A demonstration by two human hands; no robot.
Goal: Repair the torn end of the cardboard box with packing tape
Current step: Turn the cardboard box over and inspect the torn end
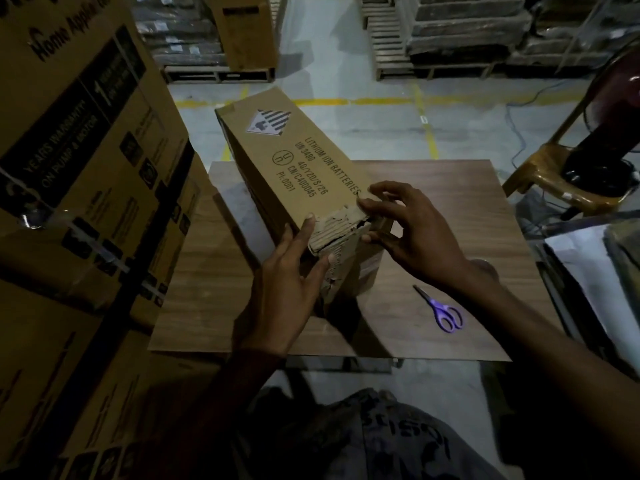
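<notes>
View from above my own two hands at a wooden table in a dim warehouse. A long cardboard box, printed "Lithium Ion Batteries", rests on the table. Its long axis runs from the far left down towards me, so the torn end is the near end, directly between my hands. The cardboard there is ragged, with its corrugated layers peeling open.

My left hand lies flat against the left side of the tear. Its fingers are straight and pressing the loose cardboard, not gripping it. My right hand comes in from the right. Its forefinger and thumb pinch the upper right corner of the ragged flap, and the other fingers are spread loosely above the box. Both hands touch the tear, so neither is free.

Purple scissors lie on the table to my right, near my right forearm and apart from the box. No roll of packing tape is in view. Tall stacked cartons stand close on my left.

I judge that I am pushing the torn layers back into shape, and that no tape has gone on yet. Any strip would need to wrap across this near end, crosswise to the box's length. My right hand is nearer the scissors.
</notes>
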